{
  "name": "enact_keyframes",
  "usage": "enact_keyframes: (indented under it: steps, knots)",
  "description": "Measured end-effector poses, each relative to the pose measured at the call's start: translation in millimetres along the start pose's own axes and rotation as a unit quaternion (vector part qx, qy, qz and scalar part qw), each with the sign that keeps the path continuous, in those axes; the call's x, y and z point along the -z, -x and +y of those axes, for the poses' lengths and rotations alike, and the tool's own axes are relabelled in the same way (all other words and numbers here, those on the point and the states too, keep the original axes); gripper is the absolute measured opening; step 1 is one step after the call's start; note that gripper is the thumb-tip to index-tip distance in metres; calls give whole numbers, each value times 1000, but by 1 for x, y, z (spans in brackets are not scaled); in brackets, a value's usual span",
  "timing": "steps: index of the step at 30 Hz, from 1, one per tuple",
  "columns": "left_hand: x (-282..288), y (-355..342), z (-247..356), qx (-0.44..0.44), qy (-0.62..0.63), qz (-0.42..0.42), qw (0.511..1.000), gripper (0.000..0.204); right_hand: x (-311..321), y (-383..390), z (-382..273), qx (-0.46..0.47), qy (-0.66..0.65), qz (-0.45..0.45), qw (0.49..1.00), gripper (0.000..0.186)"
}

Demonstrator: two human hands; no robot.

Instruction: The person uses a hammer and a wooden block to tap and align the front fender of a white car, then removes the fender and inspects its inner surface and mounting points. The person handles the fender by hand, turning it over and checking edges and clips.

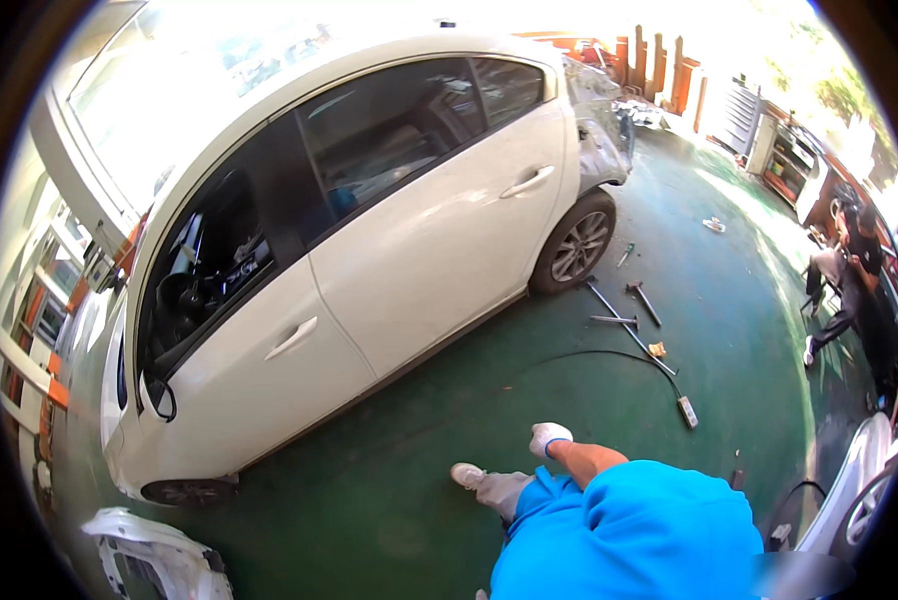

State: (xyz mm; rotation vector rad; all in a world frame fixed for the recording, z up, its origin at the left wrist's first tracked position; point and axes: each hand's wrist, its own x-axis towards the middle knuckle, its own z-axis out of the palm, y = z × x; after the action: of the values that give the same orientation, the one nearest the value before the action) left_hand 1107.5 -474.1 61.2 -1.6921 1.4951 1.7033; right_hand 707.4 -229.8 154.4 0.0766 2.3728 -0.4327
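My right hand wears a white glove with a blue cuff. It hangs over the green floor beside my blue shirt, fingers curled into a loose fist with nothing showing in them. My left hand does not show. Nearest the fist is a white car, its side toward me and its rear end stripped of the outer panel. Between the rear wheel and me lie a hammer, a long metal bar and a shorter metal tool across it. A white power strip trails a dark cable.
A detached white body panel lies at the lower left. Another person in dark clothes is at the far right. A car part with a wheel stands at the lower right, near a grey tool cabinet farther back.
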Motion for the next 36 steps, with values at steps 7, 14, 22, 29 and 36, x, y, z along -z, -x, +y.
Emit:
enact_keyframes:
  steps: [7, 14, 22, 29, 36]
  knots:
    - [64, -32, -90, -74, -256, 120, 956, 46, -75, -57, -144, 91, 87, -64, 990, 43]
    - [148, -32, 26, 61, 389, 214, 894, 21, -144, -211, -273, 228, 18, -103, 968, 25]
    - [153, -3, 50, 105, 276, 266, 918, 33, -183, -159, -489, 284, 182, -205, 919, 28]
    - [175, -134, -11, 67, 13, 289, 955, 31, -307, -120, -646, 374, 182, -321, 851, 20]
    - [417, -190, -12, 12, -115, 301, 947, 20, -357, 12, -816, 342, 201, -339, 853, 24]
